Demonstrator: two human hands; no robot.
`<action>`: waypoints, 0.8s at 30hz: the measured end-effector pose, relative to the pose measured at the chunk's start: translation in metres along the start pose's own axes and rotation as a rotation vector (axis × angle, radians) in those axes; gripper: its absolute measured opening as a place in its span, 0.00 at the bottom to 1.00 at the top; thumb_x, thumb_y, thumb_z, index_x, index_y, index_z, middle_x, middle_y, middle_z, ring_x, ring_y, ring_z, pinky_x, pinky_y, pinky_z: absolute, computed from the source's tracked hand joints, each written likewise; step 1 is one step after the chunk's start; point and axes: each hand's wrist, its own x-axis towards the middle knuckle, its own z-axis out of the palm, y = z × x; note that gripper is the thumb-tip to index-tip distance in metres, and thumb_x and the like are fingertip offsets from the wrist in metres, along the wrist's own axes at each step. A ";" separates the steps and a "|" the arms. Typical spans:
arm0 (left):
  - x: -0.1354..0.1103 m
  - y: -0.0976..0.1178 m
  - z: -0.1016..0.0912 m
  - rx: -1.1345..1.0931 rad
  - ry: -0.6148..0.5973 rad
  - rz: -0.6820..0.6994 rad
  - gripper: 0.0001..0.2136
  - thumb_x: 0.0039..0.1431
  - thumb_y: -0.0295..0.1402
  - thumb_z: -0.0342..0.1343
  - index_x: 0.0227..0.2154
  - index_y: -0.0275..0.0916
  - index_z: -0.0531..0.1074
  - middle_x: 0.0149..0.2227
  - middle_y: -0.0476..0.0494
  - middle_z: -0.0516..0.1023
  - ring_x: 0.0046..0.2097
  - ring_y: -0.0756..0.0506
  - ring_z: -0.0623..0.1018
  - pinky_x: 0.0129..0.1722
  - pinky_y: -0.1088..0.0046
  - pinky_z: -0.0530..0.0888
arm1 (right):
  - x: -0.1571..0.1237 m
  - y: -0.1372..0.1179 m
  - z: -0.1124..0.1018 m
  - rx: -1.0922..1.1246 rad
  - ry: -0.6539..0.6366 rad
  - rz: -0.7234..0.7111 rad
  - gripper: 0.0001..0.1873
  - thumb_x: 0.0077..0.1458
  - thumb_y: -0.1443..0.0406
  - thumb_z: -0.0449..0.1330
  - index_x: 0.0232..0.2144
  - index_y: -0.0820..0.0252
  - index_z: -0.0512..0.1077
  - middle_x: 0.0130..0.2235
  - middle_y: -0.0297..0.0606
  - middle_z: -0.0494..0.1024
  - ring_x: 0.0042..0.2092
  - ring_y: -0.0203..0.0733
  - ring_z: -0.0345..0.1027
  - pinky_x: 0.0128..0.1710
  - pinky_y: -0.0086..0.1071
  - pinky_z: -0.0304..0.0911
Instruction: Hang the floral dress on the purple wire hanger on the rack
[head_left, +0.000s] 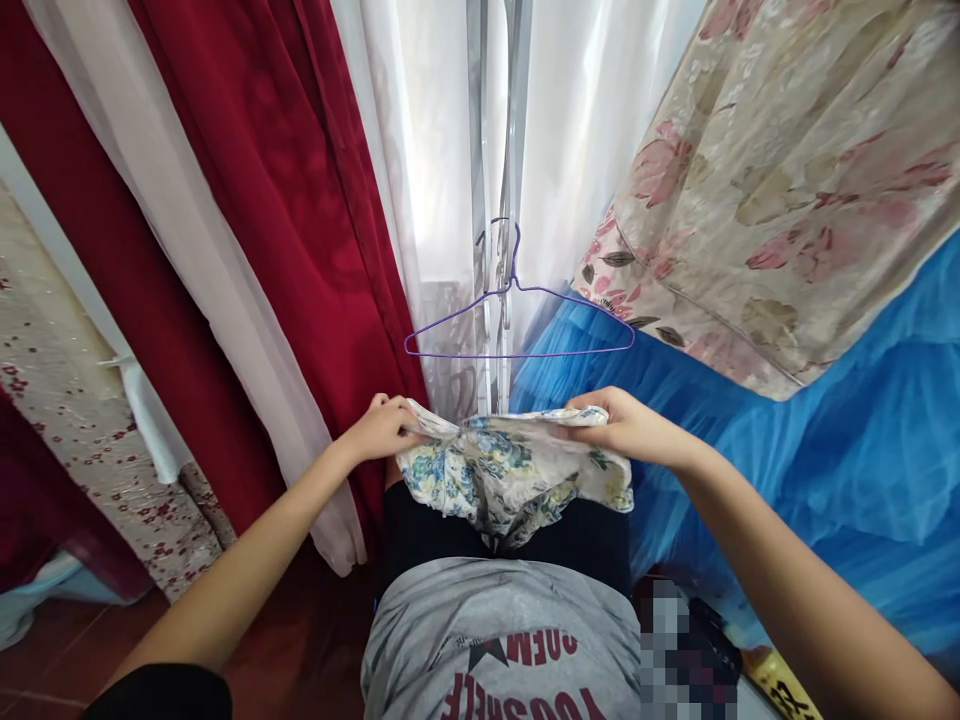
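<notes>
A white garment with blue and yellow flowers (517,465) is stretched between my two hands, in front of my dark legwear. My left hand (382,428) is closed on its left top edge. On the other side, my right hand (611,425) pinches the right top edge, thumb below. The cloth sags in folds in the middle, so its exact kind cannot be made out. Above it, a purple wire hanger (517,355) hangs bare on a metal stand (478,120), apart from both hands.
Dark red curtains (247,200) hang on the left, beside a patterned beige cloth (90,420). White curtains (615,120) are behind the stand. At right hang a floral cloth (795,190) and blue ruffled fabric (847,460). Dark items and a yellow object (780,685) lie at lower right.
</notes>
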 end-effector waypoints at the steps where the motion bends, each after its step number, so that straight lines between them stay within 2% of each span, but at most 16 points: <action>1: 0.001 -0.011 -0.009 0.019 0.028 -0.044 0.13 0.61 0.50 0.59 0.34 0.50 0.83 0.42 0.44 0.84 0.50 0.37 0.73 0.54 0.55 0.57 | 0.008 0.003 -0.002 -0.048 0.056 -0.010 0.10 0.56 0.59 0.64 0.30 0.61 0.77 0.28 0.33 0.76 0.30 0.38 0.65 0.30 0.31 0.59; 2: 0.003 -0.021 -0.018 0.049 0.052 -0.081 0.13 0.62 0.50 0.57 0.36 0.49 0.82 0.44 0.43 0.83 0.51 0.36 0.71 0.54 0.54 0.56 | 0.018 0.007 -0.004 -0.093 0.118 -0.013 0.09 0.55 0.61 0.64 0.35 0.61 0.80 0.32 0.36 0.80 0.32 0.41 0.69 0.33 0.31 0.62; 3: 0.008 -0.030 -0.028 0.080 0.073 -0.105 0.14 0.63 0.49 0.56 0.38 0.49 0.82 0.47 0.42 0.83 0.53 0.35 0.70 0.54 0.53 0.56 | 0.029 0.011 -0.005 -0.136 0.189 -0.015 0.13 0.54 0.63 0.64 0.41 0.60 0.81 0.38 0.39 0.83 0.36 0.44 0.73 0.37 0.33 0.65; 5: 0.024 -0.042 -0.047 0.120 0.141 -0.130 0.14 0.63 0.49 0.55 0.39 0.47 0.80 0.51 0.42 0.81 0.56 0.34 0.67 0.56 0.52 0.55 | 0.051 0.022 -0.009 -0.221 0.353 -0.017 0.23 0.53 0.65 0.63 0.52 0.62 0.78 0.50 0.45 0.82 0.42 0.49 0.76 0.45 0.36 0.67; 6: 0.034 -0.046 -0.055 0.128 0.165 -0.141 0.15 0.63 0.48 0.54 0.40 0.46 0.79 0.52 0.41 0.80 0.57 0.33 0.65 0.56 0.51 0.55 | 0.061 0.027 -0.012 -0.265 0.424 -0.011 0.26 0.53 0.66 0.63 0.55 0.63 0.77 0.53 0.48 0.81 0.44 0.50 0.77 0.47 0.36 0.67; 8: 0.058 -0.051 -0.068 0.119 0.173 -0.179 0.15 0.63 0.48 0.53 0.39 0.44 0.78 0.54 0.41 0.79 0.58 0.33 0.64 0.58 0.50 0.56 | 0.077 0.037 -0.017 -0.359 0.470 0.008 0.21 0.56 0.65 0.61 0.52 0.66 0.78 0.49 0.50 0.83 0.43 0.50 0.77 0.45 0.35 0.66; 10: 0.082 -0.051 -0.076 0.098 0.142 -0.206 0.16 0.63 0.48 0.51 0.38 0.43 0.77 0.54 0.40 0.77 0.59 0.33 0.63 0.59 0.49 0.57 | 0.085 0.043 -0.022 -0.460 0.431 0.039 0.14 0.60 0.63 0.58 0.41 0.66 0.80 0.38 0.48 0.84 0.37 0.47 0.75 0.37 0.33 0.62; 12: 0.100 -0.050 -0.078 0.092 0.104 -0.205 0.16 0.63 0.48 0.50 0.36 0.42 0.75 0.53 0.39 0.77 0.61 0.33 0.63 0.60 0.49 0.58 | 0.086 0.045 -0.023 -0.557 0.412 0.067 0.15 0.62 0.62 0.56 0.31 0.64 0.79 0.31 0.46 0.82 0.33 0.45 0.72 0.32 0.32 0.56; 14: 0.110 -0.048 -0.077 0.099 0.073 -0.220 0.17 0.62 0.49 0.50 0.34 0.42 0.75 0.52 0.38 0.77 0.61 0.33 0.63 0.60 0.49 0.59 | 0.084 0.044 -0.020 -0.624 0.452 0.101 0.14 0.62 0.62 0.56 0.29 0.63 0.77 0.30 0.46 0.81 0.32 0.44 0.70 0.30 0.32 0.52; 19: 0.105 -0.045 -0.077 0.083 -0.035 -0.326 0.15 0.60 0.47 0.53 0.32 0.42 0.78 0.49 0.40 0.78 0.57 0.33 0.65 0.60 0.49 0.61 | 0.077 0.033 -0.005 -0.680 0.496 0.182 0.11 0.59 0.64 0.57 0.34 0.60 0.80 0.36 0.48 0.83 0.38 0.49 0.74 0.32 0.33 0.51; 21: 0.097 -0.042 -0.082 0.095 0.009 -0.287 0.14 0.60 0.45 0.54 0.32 0.43 0.79 0.52 0.40 0.78 0.59 0.31 0.64 0.61 0.45 0.59 | 0.076 0.030 -0.003 -0.685 0.495 0.206 0.12 0.59 0.64 0.57 0.34 0.59 0.81 0.37 0.49 0.84 0.38 0.50 0.75 0.31 0.33 0.52; 24: 0.088 -0.026 -0.095 0.150 0.142 -0.127 0.13 0.62 0.44 0.54 0.33 0.43 0.80 0.61 0.41 0.73 0.64 0.30 0.60 0.62 0.40 0.56 | 0.074 0.026 -0.002 -0.684 0.514 0.221 0.12 0.58 0.63 0.57 0.32 0.59 0.81 0.36 0.49 0.84 0.37 0.51 0.75 0.30 0.34 0.51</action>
